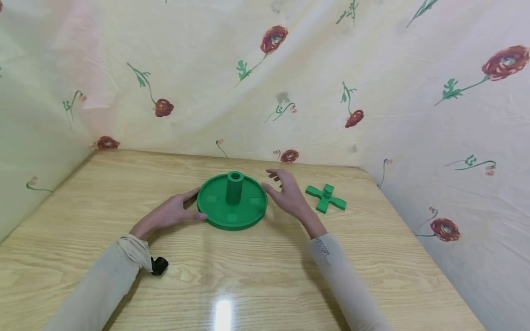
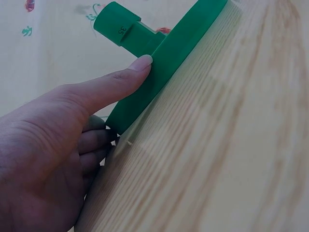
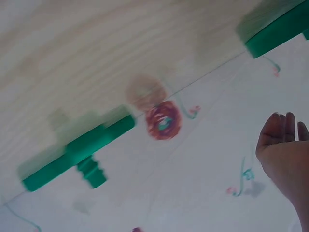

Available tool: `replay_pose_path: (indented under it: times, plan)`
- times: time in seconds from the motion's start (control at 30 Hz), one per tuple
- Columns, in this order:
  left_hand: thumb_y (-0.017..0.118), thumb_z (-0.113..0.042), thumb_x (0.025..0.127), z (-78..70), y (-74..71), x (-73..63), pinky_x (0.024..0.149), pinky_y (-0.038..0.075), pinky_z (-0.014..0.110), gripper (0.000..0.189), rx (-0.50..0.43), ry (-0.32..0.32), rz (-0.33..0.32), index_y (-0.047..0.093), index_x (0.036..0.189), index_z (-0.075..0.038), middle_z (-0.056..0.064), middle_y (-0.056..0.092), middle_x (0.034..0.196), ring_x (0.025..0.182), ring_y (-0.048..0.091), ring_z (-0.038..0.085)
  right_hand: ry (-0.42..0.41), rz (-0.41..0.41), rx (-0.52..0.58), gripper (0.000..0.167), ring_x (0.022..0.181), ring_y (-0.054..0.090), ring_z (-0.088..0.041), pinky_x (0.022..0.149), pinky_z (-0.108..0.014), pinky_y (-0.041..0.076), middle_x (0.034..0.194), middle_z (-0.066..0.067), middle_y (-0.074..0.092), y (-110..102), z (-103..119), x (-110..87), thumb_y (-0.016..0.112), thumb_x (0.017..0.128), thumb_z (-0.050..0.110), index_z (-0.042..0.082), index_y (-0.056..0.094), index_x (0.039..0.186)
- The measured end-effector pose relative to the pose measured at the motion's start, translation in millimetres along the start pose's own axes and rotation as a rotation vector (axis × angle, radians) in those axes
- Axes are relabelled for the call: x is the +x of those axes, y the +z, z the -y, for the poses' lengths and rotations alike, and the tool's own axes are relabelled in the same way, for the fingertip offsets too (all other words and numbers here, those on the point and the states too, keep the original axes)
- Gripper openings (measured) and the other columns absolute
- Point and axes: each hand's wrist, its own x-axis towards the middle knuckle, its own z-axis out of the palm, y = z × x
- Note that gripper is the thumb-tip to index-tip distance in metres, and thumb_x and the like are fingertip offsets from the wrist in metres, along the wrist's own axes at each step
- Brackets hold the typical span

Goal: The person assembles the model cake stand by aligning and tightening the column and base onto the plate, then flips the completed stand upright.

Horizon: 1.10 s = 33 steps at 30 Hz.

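A round green plastic base [image 1: 219, 209] with a raised rim lies on the table. From its centre rises a hollow green post [image 1: 234, 191], marked "35" in the left wrist view. My left hand [image 1: 175, 211] grips the base's left side, the thumb [image 2: 130, 72] against the rim and the fingers curled in behind it. Just off the right side of the rim hovers my right hand [image 1: 288, 193], its fingers loosely bent with nothing in them. To the right of that hand, a green cross-shaped piece [image 1: 327, 200] lies flat, its ridged peg [image 3: 91, 171] pointing up.
The wood-grain table [image 1: 256, 276] runs back to a flower-printed cloth [image 1: 198, 82] that hangs behind and along both sides. A small black object [image 1: 159, 265] shows at my left sleeve cuff.
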Motion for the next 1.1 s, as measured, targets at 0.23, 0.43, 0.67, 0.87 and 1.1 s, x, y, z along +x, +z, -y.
replay_pose_path:
  times: [0.23, 0.43, 0.67, 0.87, 1.1]
  plan:
    - [0.082, -0.041, 0.090, 1.1, -1.5, 0.1, 0.119, 0.021, 0.061, 0.103, 0.005, -0.001, 0.002, 0.022, 0.164, -0.001, 0.024, 0.025, 0.166, 0.153, 0.018, 0.042, 0.075, -0.085, -0.058, 0.046, 0.116, 0.053, -0.047, 0.092, -0.061, 0.048, 0.127, -0.029, 0.058, -40.9, -30.2, -22.8, 0.068, 0.102, 0.015, -0.008, 0.054, 0.140]
    - [0.082, -0.041, 0.090, 0.0, -2.8, -0.3, 0.120, 0.023, 0.060, 0.103, 0.021, 0.010, -0.001, 0.022, 0.163, 0.000, 0.023, 0.025, 0.166, 0.153, 0.019, 0.041, 0.124, -0.126, -0.111, 0.048, 0.118, 0.050, -0.049, 0.095, -0.061, 0.044, 0.128, -0.031, 0.056, -71.8, -53.4, -42.5, 0.068, 0.102, 0.012, -0.011, 0.052, 0.140]
    - [0.082, -0.039, 0.090, -0.2, -2.5, -0.5, 0.120, 0.023, 0.059, 0.102, 0.004, 0.020, -0.001, 0.023, 0.163, 0.001, 0.022, 0.026, 0.166, 0.153, 0.020, 0.040, 0.173, -0.141, -0.176, 0.049, 0.116, 0.050, -0.048, 0.090, -0.061, 0.045, 0.128, -0.032, 0.055, -101.2, -74.4, -68.3, 0.066, 0.103, 0.016, -0.011, 0.051, 0.142]
    - [0.082, -0.041, 0.090, -0.5, -2.7, 0.8, 0.119, 0.024, 0.060, 0.103, 0.021, 0.019, -0.003, 0.023, 0.163, 0.001, 0.023, 0.026, 0.165, 0.152, 0.020, 0.042, 0.242, -0.101, -0.205, 0.054, 0.118, 0.049, -0.050, 0.092, -0.062, 0.044, 0.131, -0.034, 0.052, -120.9, -92.1, -88.5, 0.065, 0.104, 0.018, -0.013, 0.047, 0.144]
    - [0.082, -0.042, 0.090, 0.2, -2.2, 0.1, 0.120, 0.024, 0.059, 0.103, 0.014, 0.018, -0.002, 0.023, 0.163, 0.001, 0.022, 0.025, 0.166, 0.153, 0.020, 0.041, 0.309, -0.020, -0.221, 0.057, 0.121, 0.049, -0.053, 0.096, -0.065, 0.044, 0.136, -0.037, 0.049, -131.9, -104.7, -99.3, 0.064, 0.105, 0.020, -0.015, 0.044, 0.145]
